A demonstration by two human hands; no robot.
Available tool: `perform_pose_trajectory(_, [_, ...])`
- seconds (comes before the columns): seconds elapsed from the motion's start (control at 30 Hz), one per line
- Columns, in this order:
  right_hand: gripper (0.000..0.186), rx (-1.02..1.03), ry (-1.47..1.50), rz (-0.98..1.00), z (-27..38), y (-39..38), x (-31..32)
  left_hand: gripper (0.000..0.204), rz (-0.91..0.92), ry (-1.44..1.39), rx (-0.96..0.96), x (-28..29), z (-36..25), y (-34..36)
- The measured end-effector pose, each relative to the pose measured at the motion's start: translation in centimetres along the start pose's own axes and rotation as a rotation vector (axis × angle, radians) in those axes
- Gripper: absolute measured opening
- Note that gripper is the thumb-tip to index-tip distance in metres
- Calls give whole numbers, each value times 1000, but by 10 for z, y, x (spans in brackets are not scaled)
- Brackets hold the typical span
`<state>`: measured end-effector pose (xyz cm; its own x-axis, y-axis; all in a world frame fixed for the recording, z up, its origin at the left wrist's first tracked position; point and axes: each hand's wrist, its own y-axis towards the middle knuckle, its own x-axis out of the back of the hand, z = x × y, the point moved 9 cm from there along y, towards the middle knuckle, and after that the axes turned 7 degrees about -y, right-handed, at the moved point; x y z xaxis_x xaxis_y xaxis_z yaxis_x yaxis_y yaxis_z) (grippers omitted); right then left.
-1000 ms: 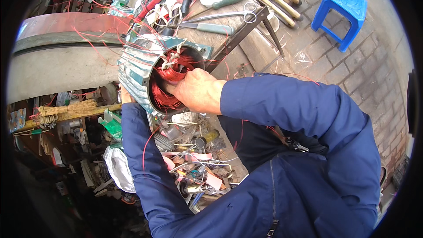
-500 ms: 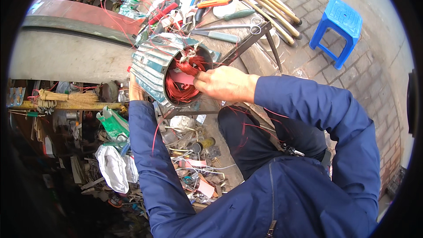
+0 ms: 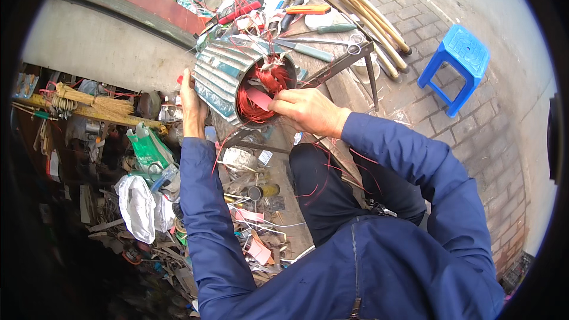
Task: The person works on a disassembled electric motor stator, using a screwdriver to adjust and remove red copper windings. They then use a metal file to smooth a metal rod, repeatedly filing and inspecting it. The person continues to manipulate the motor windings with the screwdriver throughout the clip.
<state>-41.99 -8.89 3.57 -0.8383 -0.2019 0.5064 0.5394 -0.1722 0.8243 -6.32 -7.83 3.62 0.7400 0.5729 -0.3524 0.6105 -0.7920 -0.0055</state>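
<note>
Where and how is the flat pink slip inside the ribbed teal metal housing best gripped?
The flat pink slip is probably best pinched by its outer end, coming from the right at the open mouth of the ribbed teal metal housing: it looks thin, and red wire coils lie close around its inner part. The bare right hand is at that outer end.

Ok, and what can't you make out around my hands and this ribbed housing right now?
All in the head view:
- Most fingers of your left hand: hidden behind the ribbed housing.
- The deeper red wire coils: hidden by the housing's rim and the pink strip.
- The pink strip's end nearest your right hand: covered by its fingers.
- The far ends of the wooden poles: cut off by the top edge.
</note>
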Motion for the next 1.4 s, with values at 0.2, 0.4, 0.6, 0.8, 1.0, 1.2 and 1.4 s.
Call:
perform_pose_trajectory(0.2, [15, -337, -73, -316, 2, -18, 109, 53, -86, 81, -174, -5, -3, -6])
perform_pose_trajectory(0.4, [21, -759, -139, -493, -133, 6, 165, 51, -134, 160, -218, 10, -4, 2])
perform_pose_trajectory(0.6, [44, -1064, -73, 209, -254, 24, 28, 48, -143, 106, -184, 15, 1, 6])
perform_pose_trajectory(0.8, [21, -575, -19, -441, -101, 21, 118, 45, -99, 174, -236, 10, -5, 2])
perform_pose_trajectory(1.0, [50, -79, 53, 94, 19, 12, 22, 48, -56, 90, -201, 4, 4, -6])
perform_pose_trajectory(1.2, [64, 56, -14, 118, -2, 6, -28, 58, -36, -153, -202, -1, 24, -16])
perform_pose_trajectory(1.4, [51, -85, -8, 108, -9, 3, -28, 67, -27, -244, -183, 4, 37, -18])
